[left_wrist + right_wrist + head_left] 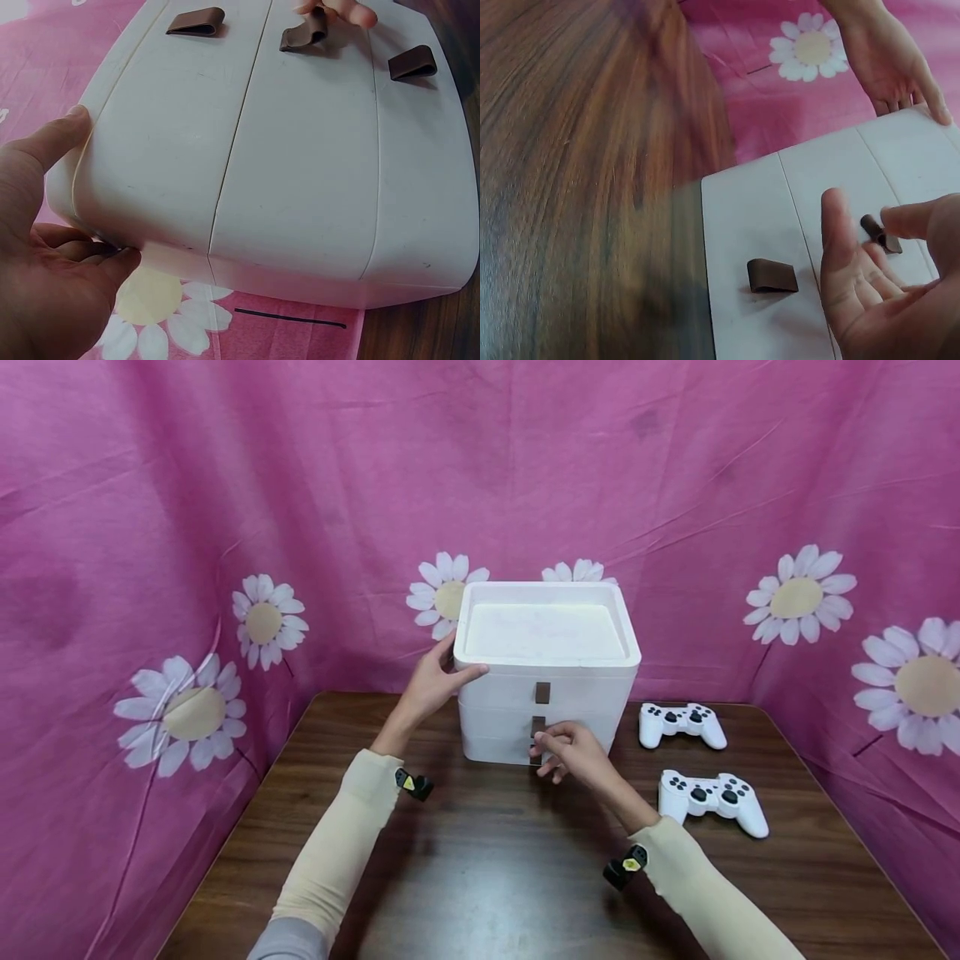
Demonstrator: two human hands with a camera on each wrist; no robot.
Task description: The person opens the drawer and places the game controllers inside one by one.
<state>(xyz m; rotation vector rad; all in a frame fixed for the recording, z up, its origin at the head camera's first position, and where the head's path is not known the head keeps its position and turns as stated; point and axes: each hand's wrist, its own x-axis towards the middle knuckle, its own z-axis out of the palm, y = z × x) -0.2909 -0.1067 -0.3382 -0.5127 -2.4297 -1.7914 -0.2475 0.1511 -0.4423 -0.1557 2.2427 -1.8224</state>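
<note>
One white three-drawer storage unit (513,692) stands near the far edge of a wooden tabletop (465,868); the left hand (435,681) grips its upper front-left corner, seemingly bracing it, while the right hand (579,755) pinches the bent middle pull tab (301,34).

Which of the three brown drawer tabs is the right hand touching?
The middle tab: the right hand touches it, while the top tab and bottom tab are untouched.
</note>
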